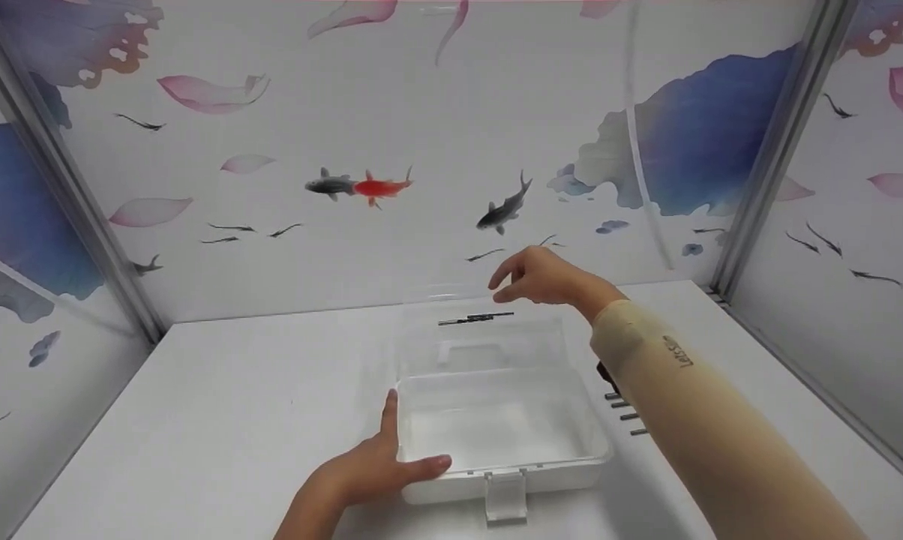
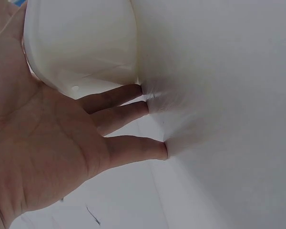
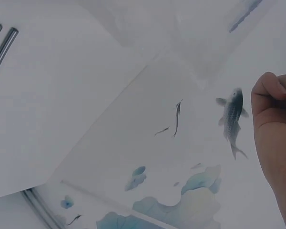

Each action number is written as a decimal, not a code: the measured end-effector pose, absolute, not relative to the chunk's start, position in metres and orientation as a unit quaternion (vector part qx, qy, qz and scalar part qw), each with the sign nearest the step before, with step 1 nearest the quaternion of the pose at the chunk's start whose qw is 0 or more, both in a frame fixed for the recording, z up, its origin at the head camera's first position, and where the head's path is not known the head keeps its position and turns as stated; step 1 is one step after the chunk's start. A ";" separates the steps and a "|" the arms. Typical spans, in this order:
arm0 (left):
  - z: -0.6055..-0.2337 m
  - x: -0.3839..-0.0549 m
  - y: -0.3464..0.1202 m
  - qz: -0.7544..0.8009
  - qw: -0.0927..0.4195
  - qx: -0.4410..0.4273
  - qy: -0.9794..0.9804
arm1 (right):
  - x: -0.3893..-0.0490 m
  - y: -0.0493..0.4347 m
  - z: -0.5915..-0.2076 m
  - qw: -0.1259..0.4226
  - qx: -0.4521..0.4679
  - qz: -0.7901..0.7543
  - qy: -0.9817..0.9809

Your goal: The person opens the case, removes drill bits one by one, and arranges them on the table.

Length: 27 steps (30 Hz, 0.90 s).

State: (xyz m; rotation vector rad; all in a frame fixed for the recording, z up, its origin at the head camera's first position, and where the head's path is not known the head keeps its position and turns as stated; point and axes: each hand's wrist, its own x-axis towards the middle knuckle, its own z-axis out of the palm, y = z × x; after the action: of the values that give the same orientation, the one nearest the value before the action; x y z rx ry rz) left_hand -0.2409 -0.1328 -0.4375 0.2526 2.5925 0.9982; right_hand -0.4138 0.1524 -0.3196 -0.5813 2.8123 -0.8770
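A translucent white plastic box (image 1: 600,450) stands on the table, its lid (image 1: 526,341) raised at the back and its latch (image 1: 505,499) hanging at the front. My left hand (image 1: 373,469) rests around the front left corner. The thumb lies over the front rim, and the index finger runs straight along the left side. In the left wrist view, the other fingers (image 2: 133,148) stretch beneath the box, tips at the white surface. Above the lid's back right corner, my right hand (image 1: 545,276) hovers with fingers loosely bent downward. Nothing shows between its thumb and fingers.
Several metal rods (image 1: 628,416) lie right of the box, partly hidden by my right sleeve (image 1: 691,405). A dark strip (image 1: 475,319) shows at the lid. Printed panels (image 1: 421,247) with metal posts (image 1: 774,142) enclose the table's back and sides.
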 end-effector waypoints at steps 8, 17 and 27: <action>-0.437 -0.243 -0.130 0.354 0.184 0.074 0.914 | -0.422 0.139 -0.347 0.083 -0.195 -0.287 0.934; -0.439 -0.243 -0.133 0.355 0.181 0.086 0.913 | -0.426 0.139 -0.360 0.095 -0.184 -0.280 0.937; -0.439 -0.243 -0.133 0.354 0.181 0.089 0.913 | -0.426 0.141 -0.366 0.087 -0.186 -0.275 0.939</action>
State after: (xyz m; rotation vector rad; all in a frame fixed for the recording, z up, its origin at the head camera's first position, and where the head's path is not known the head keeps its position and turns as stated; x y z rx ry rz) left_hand -0.2425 -0.1328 -0.4389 0.2521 2.5789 0.9984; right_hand -0.4264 0.1407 -0.3660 -0.5548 2.7984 -0.8196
